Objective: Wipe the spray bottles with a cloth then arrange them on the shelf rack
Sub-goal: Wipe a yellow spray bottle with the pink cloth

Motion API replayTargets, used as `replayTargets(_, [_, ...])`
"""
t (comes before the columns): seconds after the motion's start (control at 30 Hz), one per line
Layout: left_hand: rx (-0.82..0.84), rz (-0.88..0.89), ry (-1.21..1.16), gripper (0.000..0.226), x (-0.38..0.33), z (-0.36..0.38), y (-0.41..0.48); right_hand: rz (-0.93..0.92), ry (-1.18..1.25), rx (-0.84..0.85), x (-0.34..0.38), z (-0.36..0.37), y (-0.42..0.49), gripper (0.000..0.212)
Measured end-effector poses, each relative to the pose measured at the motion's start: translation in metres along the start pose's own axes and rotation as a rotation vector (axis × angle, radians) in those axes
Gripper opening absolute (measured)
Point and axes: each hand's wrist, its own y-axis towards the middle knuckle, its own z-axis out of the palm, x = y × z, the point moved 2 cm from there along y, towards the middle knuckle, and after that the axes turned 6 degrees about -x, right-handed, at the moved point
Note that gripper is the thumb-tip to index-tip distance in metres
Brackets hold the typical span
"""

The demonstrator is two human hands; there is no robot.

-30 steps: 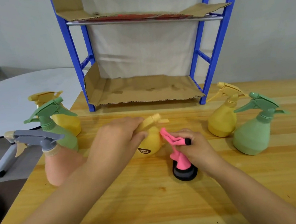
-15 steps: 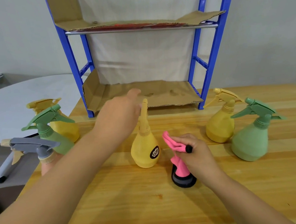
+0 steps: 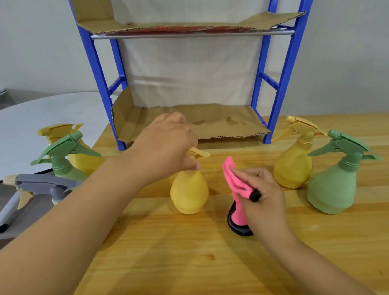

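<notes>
A yellow spray bottle point(image 3: 189, 193) stands upright on the wooden table point(image 3: 176, 268) in the middle. My left hand point(image 3: 167, 147) is closed over its spray head from above. Just to its right, my right hand point(image 3: 261, 193) grips a pink cloth with a black edge point(image 3: 234, 191), whose lower end rests on the table. The blue shelf rack point(image 3: 284, 79) stands behind, its cardboard-lined lower shelf point(image 3: 186, 126) bare. Another yellow bottle point(image 3: 293, 168) and a green bottle point(image 3: 333, 188) stand at the right.
At the table's left edge stand a green bottle point(image 3: 66, 159), a yellow bottle point(image 3: 83, 158) behind it and a grey-headed bottle point(image 3: 42, 185), partly hidden by my left forearm. A round grey table point(image 3: 21, 130) lies beyond at the left.
The yellow bottle went from tilted under my left hand to upright. My left hand lifted off it, then came back down onto the spray head. The bottle turned, its label no longer showing.
</notes>
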Motion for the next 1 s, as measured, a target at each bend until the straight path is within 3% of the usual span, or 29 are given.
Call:
replayTargets(0.07, [0.029, -0.055, -0.003, 0.039, 0.000, 0.000, 0.006, -0.184, -0.117, 0.028, -0.002, 0.005, -0.004, 0.066])
replayTargets(0.17, [0.124, -0.150, -0.123, 0.032, -0.001, 0.003, 0.011, -0.527, -0.302, 0.082, 0.006, 0.016, -0.002, 0.047])
replayTargets(0.27, [0.158, -0.155, -0.182, 0.029, 0.002, 0.007, 0.012, -0.692, -0.440, 0.153, 0.013, 0.032, 0.011, 0.049])
replayTargets(0.5, [0.242, -0.300, -0.410, 0.026, 0.015, 0.015, 0.011, -0.739, -0.589, 0.399, -0.005, 0.054, 0.011, 0.060])
replayTargets(0.63, [0.228, -0.433, -0.502, 0.028, 0.021, 0.016, 0.010, -0.881, -0.706, 0.605, -0.017, 0.049, -0.003, 0.046])
replayTargets(0.7, [0.208, -0.510, -0.551, 0.031, 0.025, 0.017, 0.007, -0.865, -0.671, 0.575, -0.016, 0.047, 0.004, 0.042])
replayTargets(0.87, [0.156, -0.676, -0.656, 0.037, 0.028, 0.025, -0.004, -0.682, -0.517, 0.372, -0.008, 0.050, 0.030, 0.057])
replayTargets(1.0, [0.097, -0.758, -0.684, 0.031, 0.024, 0.031, -0.015, -0.635, -0.520, 0.407, -0.008, 0.051, 0.024, 0.053])
